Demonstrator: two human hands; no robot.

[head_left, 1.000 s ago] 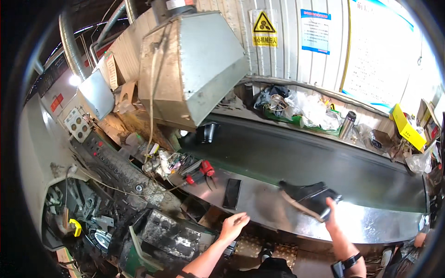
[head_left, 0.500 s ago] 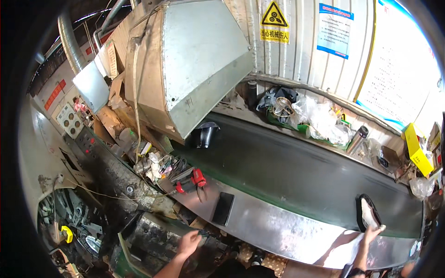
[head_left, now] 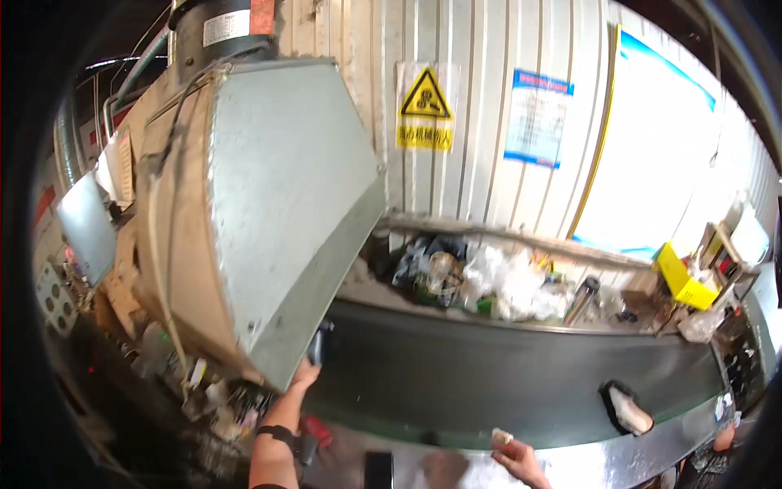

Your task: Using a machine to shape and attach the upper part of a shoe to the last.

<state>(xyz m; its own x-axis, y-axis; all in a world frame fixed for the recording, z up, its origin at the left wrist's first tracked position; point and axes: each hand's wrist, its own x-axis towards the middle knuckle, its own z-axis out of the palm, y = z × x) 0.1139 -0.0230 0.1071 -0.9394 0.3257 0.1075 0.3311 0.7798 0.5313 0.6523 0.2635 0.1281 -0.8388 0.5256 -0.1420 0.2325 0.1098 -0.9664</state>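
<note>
My left hand (head_left: 305, 374) reaches under the lower edge of the grey metal hood, at the lower end of a shiny black shoe part (head_left: 317, 346). The hood and blur hide its fingers, so I cannot tell whether they grip. My right hand (head_left: 521, 462) is over the near edge of the dark conveyor belt (head_left: 489, 371), its fingertips closed around a small pale piece (head_left: 502, 438) that I cannot make out. Farther right, a black shoe (head_left: 626, 409) with a pale inner face lies at the belt's near edge, apart from my right hand.
The metal hood (head_left: 285, 196) overhangs the belt's left end. A black phone-like slab (head_left: 379, 470) and a red-handled tool (head_left: 318, 432) lie on the near metal ledge. Behind the belt are plastic bags (head_left: 513, 281), a flask (head_left: 582, 300) and a yellow box (head_left: 686, 277). Another person's arm (head_left: 723, 437) shows lower right.
The view has tilted up. My left hand has reached forward to the black shoe part under the hood. My right hand has left the shoe on the right and moved left.
</note>
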